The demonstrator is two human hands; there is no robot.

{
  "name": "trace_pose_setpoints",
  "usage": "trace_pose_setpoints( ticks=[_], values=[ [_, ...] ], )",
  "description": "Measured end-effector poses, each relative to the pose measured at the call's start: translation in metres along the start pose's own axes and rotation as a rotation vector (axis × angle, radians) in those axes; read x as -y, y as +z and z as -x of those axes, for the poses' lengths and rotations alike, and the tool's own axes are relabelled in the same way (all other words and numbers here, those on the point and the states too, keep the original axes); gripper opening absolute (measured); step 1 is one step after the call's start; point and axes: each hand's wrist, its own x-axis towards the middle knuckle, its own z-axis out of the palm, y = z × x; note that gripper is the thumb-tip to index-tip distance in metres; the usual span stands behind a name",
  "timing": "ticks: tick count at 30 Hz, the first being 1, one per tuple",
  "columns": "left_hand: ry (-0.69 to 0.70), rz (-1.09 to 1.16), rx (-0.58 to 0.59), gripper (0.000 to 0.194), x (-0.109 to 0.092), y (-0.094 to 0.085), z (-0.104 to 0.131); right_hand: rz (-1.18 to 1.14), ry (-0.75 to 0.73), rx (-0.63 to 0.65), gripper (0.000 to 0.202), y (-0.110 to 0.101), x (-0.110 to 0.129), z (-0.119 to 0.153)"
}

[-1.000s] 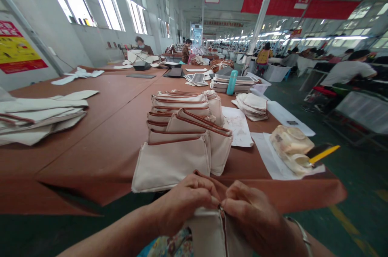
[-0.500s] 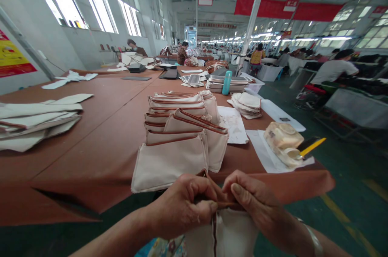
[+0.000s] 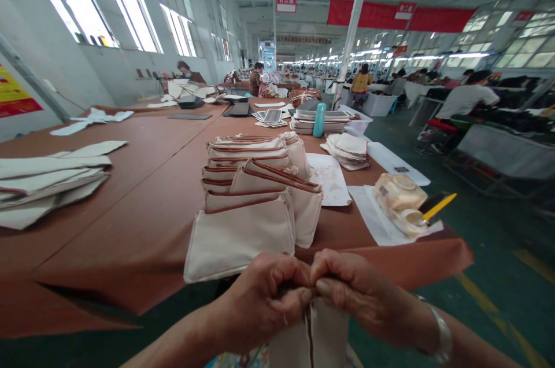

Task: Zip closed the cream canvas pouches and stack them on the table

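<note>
Close to me, below the table's front edge, hangs a cream fabric pouch (image 3: 329, 330) with a dark brown seam running down its middle. My left hand (image 3: 273, 293) pinches its top edge between thumb and fingers. From the other side my right hand (image 3: 351, 293) pinches the same edge, and the two hands' fingertips meet at the seam. Fingers hide most of the brown trim there. Just beyond my hands, a row of similar cream pouches (image 3: 240, 235) with brown-trimmed edges leans on the brown-covered table (image 3: 143, 212).
A plastic glue container (image 3: 399, 194) with a yellow-handled tool (image 3: 440, 208) lies on paper at the right. Cream pieces (image 3: 347, 148) and a teal bottle (image 3: 319, 120) are farther back. More cream panels (image 3: 52, 174) lie at left. Other people sit in the background.
My right hand has moved left, bringing its fingertips against my left hand's at the pouch's top edge. The brown trim that showed between them is now mostly covered. The view has shifted slightly.
</note>
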Motion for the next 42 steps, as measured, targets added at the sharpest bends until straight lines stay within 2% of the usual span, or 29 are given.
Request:
trace_pose_setpoints(
  ticks=[2, 4, 6, 10, 13, 15, 18, 24, 29, 32, 35, 37, 39, 42],
  values=[
    [0.059, -0.156, -0.046, 0.016, -0.002, -0.002, -0.001, -0.001, 0.033, 0.028, 0.030, -0.003, -0.001, -0.003],
    [0.071, -0.205, -0.055, 0.011, -0.004, -0.006, -0.001, 0.023, 0.054, 0.024, 0.036, -0.005, -0.004, -0.005],
    [0.008, -0.119, -0.017, 0.009, -0.006, -0.013, 0.001, 0.016, 0.056, 0.000, 0.040, -0.008, -0.008, -0.005],
    [-0.097, 0.071, 0.030, 0.031, -0.010, -0.024, 0.006, -0.101, 0.088, -0.002, 0.041, -0.013, -0.016, -0.004],
    [-0.119, 0.122, 0.024, 0.027, -0.011, -0.026, 0.006, -0.153, 0.107, 0.004, 0.041, -0.014, -0.017, -0.004],
    [-0.150, 0.190, 0.009, 0.025, -0.010, -0.024, 0.005, -0.142, 0.092, 0.012, 0.041, -0.014, -0.017, -0.005],
    [-0.231, 0.325, -0.008, 0.033, -0.006, -0.018, 0.001, -0.130, 0.072, 0.026, 0.041, -0.013, -0.018, -0.006],
    [-0.358, 0.497, -0.030, 0.026, 0.007, -0.010, -0.005, -0.190, 0.034, 0.056, 0.036, -0.010, -0.017, -0.008],
    [-0.390, 0.597, -0.059, 0.022, 0.008, -0.003, -0.006, -0.199, 0.002, 0.099, 0.033, -0.012, -0.013, -0.011],
    [-0.387, 0.581, -0.111, 0.019, 0.005, 0.001, -0.005, -0.204, 0.000, 0.115, 0.033, -0.013, -0.013, -0.012],
    [-0.339, 0.433, -0.133, 0.019, 0.004, -0.001, -0.001, -0.206, 0.029, 0.076, 0.036, -0.009, -0.017, -0.012],
    [-0.246, 0.251, -0.130, 0.021, 0.004, -0.005, 0.002, -0.222, 0.073, 0.028, 0.038, -0.006, -0.022, -0.011],
    [-0.100, 0.059, -0.173, 0.020, 0.006, -0.008, 0.006, -0.245, 0.120, -0.008, 0.039, -0.001, -0.027, -0.010],
    [0.220, -0.206, -0.271, 0.016, 0.010, -0.011, 0.012, -0.275, 0.160, -0.021, 0.039, 0.004, -0.031, -0.008]
  ],
)
